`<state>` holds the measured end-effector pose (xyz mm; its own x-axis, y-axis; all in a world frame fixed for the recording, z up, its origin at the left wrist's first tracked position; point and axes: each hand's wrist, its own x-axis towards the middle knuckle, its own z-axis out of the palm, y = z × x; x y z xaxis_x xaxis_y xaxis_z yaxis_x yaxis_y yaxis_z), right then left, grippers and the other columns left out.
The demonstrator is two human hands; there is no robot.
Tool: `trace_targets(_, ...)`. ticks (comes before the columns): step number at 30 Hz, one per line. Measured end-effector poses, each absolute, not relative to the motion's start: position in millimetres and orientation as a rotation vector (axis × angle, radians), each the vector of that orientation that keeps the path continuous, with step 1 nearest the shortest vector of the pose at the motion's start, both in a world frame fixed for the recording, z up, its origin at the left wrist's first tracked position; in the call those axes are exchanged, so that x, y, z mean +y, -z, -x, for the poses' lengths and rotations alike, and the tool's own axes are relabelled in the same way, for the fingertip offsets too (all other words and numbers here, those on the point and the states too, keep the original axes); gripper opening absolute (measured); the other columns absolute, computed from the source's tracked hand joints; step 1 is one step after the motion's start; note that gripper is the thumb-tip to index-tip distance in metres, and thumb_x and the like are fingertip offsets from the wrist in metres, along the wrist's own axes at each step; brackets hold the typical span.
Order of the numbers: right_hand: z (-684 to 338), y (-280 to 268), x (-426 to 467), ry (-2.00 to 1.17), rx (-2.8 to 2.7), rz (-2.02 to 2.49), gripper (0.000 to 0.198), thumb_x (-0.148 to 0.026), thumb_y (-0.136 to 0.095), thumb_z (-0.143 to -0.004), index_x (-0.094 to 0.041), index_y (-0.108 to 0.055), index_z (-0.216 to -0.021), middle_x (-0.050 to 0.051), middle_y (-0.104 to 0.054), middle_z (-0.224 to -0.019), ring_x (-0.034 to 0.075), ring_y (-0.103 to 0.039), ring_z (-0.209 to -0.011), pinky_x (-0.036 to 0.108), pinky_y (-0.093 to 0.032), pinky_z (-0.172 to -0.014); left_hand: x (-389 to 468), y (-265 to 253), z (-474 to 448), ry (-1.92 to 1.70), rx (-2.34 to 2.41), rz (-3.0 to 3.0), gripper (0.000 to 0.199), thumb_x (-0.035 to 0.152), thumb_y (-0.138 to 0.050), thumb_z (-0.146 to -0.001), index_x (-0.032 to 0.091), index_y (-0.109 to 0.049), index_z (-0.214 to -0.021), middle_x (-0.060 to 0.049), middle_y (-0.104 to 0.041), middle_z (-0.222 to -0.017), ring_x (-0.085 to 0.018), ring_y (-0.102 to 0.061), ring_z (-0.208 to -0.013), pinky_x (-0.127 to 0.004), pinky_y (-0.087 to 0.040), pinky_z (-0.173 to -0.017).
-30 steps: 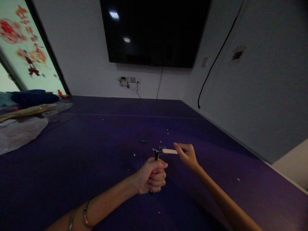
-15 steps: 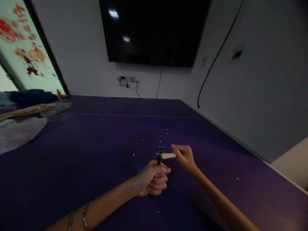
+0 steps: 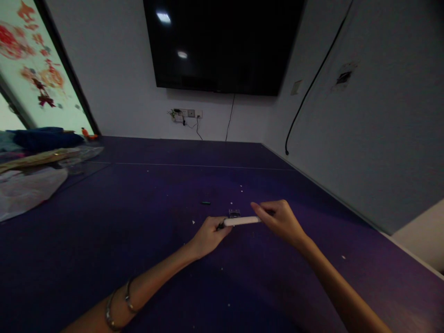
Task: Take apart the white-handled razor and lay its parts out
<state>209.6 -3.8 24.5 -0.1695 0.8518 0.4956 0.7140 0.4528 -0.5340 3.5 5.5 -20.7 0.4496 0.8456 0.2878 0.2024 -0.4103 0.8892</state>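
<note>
While the right hand (image 3: 281, 220) pinched a pale stick (image 3: 242, 221), the left hand (image 3: 209, 236) gripped a dark piece (image 3: 220, 225) at the stick's end, neither yet put down.

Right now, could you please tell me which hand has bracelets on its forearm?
The left hand: two metallic bracelets circle its forearm, while the right hand has a bare forearm.

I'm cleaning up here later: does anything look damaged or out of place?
Yes: white scraps litter the purple surface like debris. On the right wall, a dark patch has rough edges, and a black cable hangs loose at its end.
</note>
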Motion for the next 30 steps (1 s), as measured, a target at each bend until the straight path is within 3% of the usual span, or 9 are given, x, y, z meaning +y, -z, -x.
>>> trace_targets(9, -233.5, -28.0, 5.8, -0.112, -2.045, 1.411, 0.052, -0.048, -0.048, -0.081, -0.018, -0.029, -0.043, -0.005, -0.023, -0.044, 0.007, -0.020, -0.042, 0.025, -0.016, -0.043, 6.0, 16.6, 2.8, -0.949, 0.785, -1.964, 0.026, 0.026, -0.049, -0.082, 0.014, -0.054, -0.060, 0.006, -0.035, -0.053, -0.007, -0.029, -0.051, -0.019, -0.024, -0.049)
trace_targets(25, -226.4, -33.1, -1.5, -0.163, -2.010, 1.396, 0.052, -0.049, -0.047, -0.082, -0.018, -0.029, -0.044, -0.004, -0.023, -0.045, 0.007, -0.021, -0.044, 0.025, -0.017, -0.043, 1.8, 18.5, 0.3, -0.946, 0.797, -1.949, 0.024, 0.031, -0.051, -0.083, 0.014, -0.063, -0.071, 0.004, -0.042, -0.055, -0.008, -0.032, -0.052, -0.020, -0.026, -0.049)
trace_targets(30, -218.3, -36.3, -7.4, -0.134, -2.065, 1.354, 0.051, -0.046, -0.050, -0.081, -0.018, -0.033, -0.042, -0.005, -0.024, -0.044, 0.007, -0.021, -0.043, 0.026, -0.017, -0.044, 1.9, 20.7, 0.6, -0.925, 0.736, -1.966, 0.024, 0.027, -0.052, -0.081, 0.014, -0.058, -0.062, 0.005, -0.040, -0.053, -0.008, -0.031, -0.051, -0.020, -0.025, -0.049)
